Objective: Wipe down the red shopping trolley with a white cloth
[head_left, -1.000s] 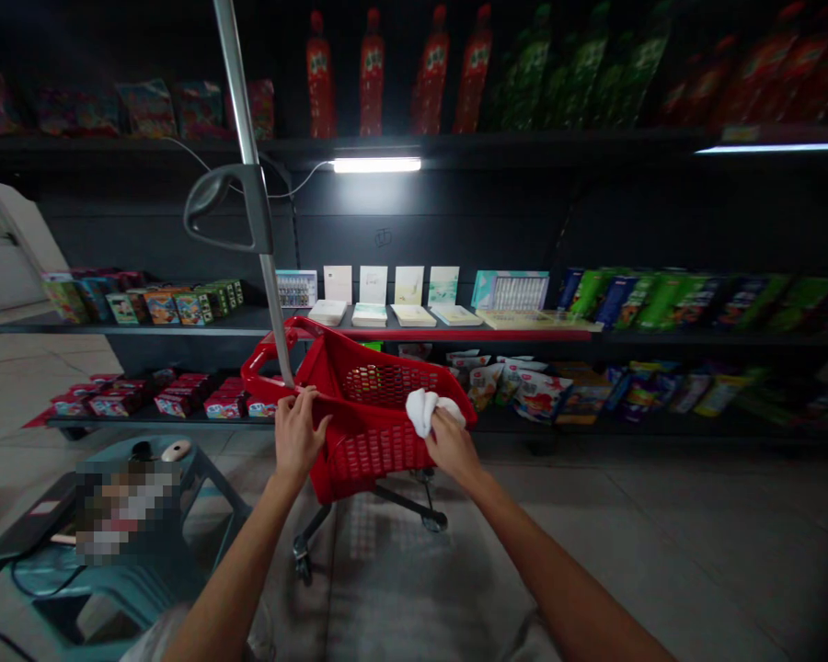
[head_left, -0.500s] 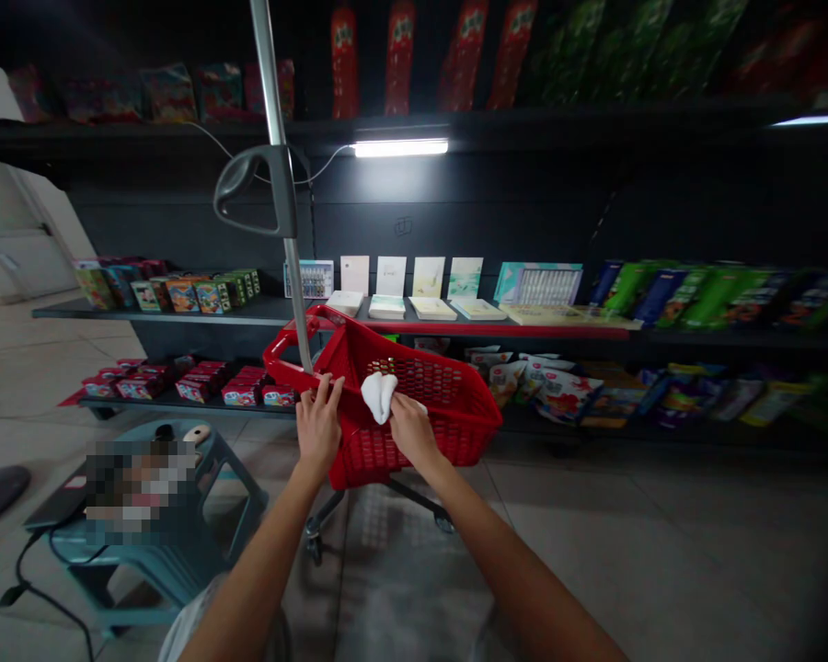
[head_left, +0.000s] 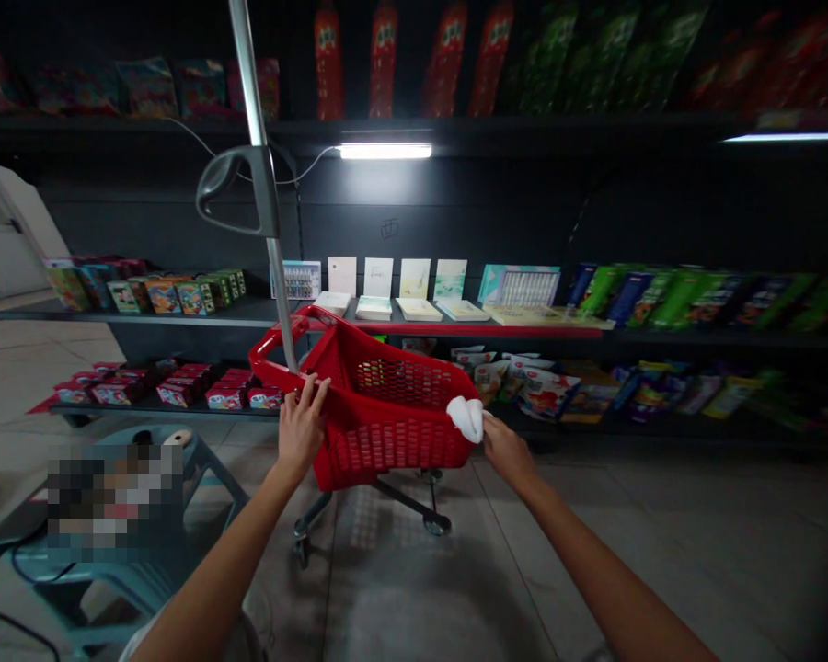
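A red plastic shopping cart [head_left: 379,439] on grey legs stands in front of the shelves, its handle end to the left. My left hand [head_left: 302,430] is at its upper rim near the handle, fingers spread and hooked over the edge. In my closed right hand [head_left: 507,452] is a bunched white cloth [head_left: 465,418]. The cloth touches the top corner of the basket at its right end. My right fingertips are partly hidden behind the cloth.
A metal pole [head_left: 249,83] with a grey loop grip [head_left: 238,193] rises from the cart's handle end. Shelves hold booklets [head_left: 378,278], small boxes [head_left: 166,296], snack bags [head_left: 548,391] and red bottles [head_left: 383,64]. A blue-green stool [head_left: 128,579] stands left, with a pixelated patch above it.
My right hand has carried the cloth rightward along the basket's near side to its right end. The left hand stays at the rim. The view has shifted slightly right.
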{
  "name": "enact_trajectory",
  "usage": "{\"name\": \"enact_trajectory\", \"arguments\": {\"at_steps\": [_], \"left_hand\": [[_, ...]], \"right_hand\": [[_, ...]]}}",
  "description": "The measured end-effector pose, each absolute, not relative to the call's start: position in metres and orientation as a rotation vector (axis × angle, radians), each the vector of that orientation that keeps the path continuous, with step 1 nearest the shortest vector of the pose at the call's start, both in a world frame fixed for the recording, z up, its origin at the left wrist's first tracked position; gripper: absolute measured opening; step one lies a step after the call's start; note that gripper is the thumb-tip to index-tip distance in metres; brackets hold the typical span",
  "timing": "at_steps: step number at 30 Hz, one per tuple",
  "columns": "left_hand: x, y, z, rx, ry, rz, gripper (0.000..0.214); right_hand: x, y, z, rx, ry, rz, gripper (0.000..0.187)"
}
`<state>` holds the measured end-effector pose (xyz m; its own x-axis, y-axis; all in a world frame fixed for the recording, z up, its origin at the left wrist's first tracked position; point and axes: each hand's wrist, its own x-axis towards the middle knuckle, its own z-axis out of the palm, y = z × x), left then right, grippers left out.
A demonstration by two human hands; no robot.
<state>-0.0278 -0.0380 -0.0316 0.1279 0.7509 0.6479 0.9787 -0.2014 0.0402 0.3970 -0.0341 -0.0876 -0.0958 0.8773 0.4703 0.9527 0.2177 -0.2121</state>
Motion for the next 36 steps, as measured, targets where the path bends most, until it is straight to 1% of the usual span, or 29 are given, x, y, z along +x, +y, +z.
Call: {"name": "enact_trajectory", "arguments": {"at_steps": [3,6,12,16,19,22,26,30,36], "left_hand": [[-0.029,-0.04,-0.029,-2.06,-1.649,-0.843,0.073],[-0.027,-0.042,-0.028,-2.056,-1.665,-0.917,0.072],[-0.015,-0.046,-0.026,-2.013,-1.725,-1.022,0.067],[-0.006,-0.049,-0.023,-1.955,-1.785,-1.005,0.06],[-0.003,-0.05,-0.021,-1.936,-1.833,-0.952,0.059],[-0.004,-0.052,-0.019,-1.927,-1.871,-0.892,0.062],[-0.009,-0.055,-0.018,-1.929,-1.911,-0.801,0.068],[-0.014,-0.055,-0.017,-1.952,-1.94,-0.75,0.075],[-0.017,-0.053,-0.017,-1.987,-1.937,-0.749,0.08]], "right_hand": [[0.372,-0.041,-0.082,-1.753,-1.996,-0.313,0.038],[0.327,-0.042,-0.07,-1.642,-2.103,-0.352,0.034],[0.212,-0.033,-0.054,-1.329,-2.137,-0.312,0.039],[0.145,-0.03,-0.061,-1.179,-2.032,-0.323,0.048],[0.121,-0.026,-0.069,-1.102,-1.996,-0.329,0.052],[0.126,-0.019,-0.073,-1.05,-2.0,-0.326,0.049],[0.162,-0.011,-0.069,-0.988,-2.051,-0.28,0.044],[0.215,-0.013,-0.069,-0.951,-2.154,-0.243,0.043],[0.313,-0.02,-0.085,-1.083,-2.191,-0.23,0.045]]}}
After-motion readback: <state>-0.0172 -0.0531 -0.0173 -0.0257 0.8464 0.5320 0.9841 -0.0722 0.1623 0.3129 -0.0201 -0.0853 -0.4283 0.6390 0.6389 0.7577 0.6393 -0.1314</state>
